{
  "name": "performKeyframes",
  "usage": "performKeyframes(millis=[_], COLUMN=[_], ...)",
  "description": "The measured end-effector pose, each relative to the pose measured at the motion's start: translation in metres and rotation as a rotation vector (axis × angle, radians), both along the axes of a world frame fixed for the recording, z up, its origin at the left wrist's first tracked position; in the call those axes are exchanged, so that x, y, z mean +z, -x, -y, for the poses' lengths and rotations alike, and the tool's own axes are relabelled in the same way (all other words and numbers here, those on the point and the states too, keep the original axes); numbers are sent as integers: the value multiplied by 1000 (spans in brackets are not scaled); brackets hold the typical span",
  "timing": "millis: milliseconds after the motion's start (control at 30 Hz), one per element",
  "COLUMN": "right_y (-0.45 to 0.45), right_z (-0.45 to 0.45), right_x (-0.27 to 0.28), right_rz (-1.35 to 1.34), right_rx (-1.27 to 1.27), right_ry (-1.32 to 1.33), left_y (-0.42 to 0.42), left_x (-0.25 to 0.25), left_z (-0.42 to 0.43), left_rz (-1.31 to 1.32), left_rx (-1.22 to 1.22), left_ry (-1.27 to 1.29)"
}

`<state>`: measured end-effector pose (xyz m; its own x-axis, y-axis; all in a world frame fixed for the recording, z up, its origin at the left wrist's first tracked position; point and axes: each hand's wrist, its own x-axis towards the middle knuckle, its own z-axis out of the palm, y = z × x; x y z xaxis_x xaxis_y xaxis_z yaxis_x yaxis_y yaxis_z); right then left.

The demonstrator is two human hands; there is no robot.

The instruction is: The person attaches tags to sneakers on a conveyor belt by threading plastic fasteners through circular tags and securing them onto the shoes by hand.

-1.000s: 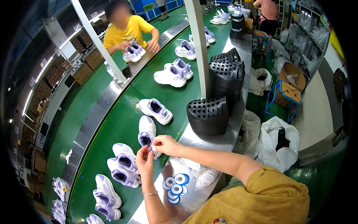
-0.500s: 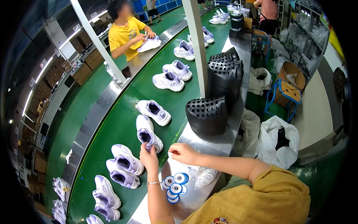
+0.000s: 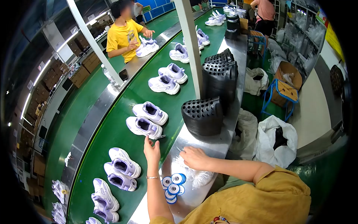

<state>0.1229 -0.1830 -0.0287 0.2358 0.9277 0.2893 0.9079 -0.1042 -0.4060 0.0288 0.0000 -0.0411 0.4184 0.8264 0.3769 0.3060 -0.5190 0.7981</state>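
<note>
My left hand is at the heel of a white and lilac shoe on the green belt, its fingers partly apart and nothing visible in them. A small tag hangs at that shoe's heel. Over the metal ledge, my right hand has curled fingers at a bundle of clear plastic pieces; whether it grips one is hard to make out. Round blue-and-white labels lie just left of the bundle. A second shoe sits beside the first.
Black perforated forms stand along the ledge beside a white post. More shoe pairs line the belt. Across it, a person in yellow handles a shoe. White sacks and a blue-framed stool are at the right.
My left hand has drawn back slightly from the shoe, which now lies turned alongside its mate. My right hand has moved right and down to the plastic bundle.
</note>
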Motion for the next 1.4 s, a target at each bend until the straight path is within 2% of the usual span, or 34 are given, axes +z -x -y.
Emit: performKeyframes(millis=[167, 333, 467, 700, 767, 833, 1067, 1200, 1333, 1400], right_y=[2, 2, 1, -1, -1, 0, 0, -1, -1, 1], right_z=[-2, 0, -1, 0, 1, 1, 1, 1, 1, 2], right_x=[-3, -2, -8, -5, -4, -4, -4, 1, 4, 5], right_rz=[-48, -149, -248, -348, -366, -382, -439, -504, -532, -573], right_rx=[15, 16, -23, -31, -8, 16, 121, 180, 178, 80], right_ry=[-50, -144, -244, -255, -255, -258, -283, -292, -308, -310], left_y=[30, 48, 51, 42, 39, 39, 33, 30, 28, 29], left_x=[3, 15, 12, -5, -5, 1, 2, 3, -4, -2], left_z=[31, 81, 114, 141, 143, 144, 141, 136, 132, 133], left_rz=[-18, 24, 29, -105, -74, -49, 2, 114, 168, 155], left_rx=[-23, -75, -139, -216, -233, -167, -152, -154, -184, -186], left_ry=[51, -45, -9, -223, -128, 78, 105, 190, 284, 299])
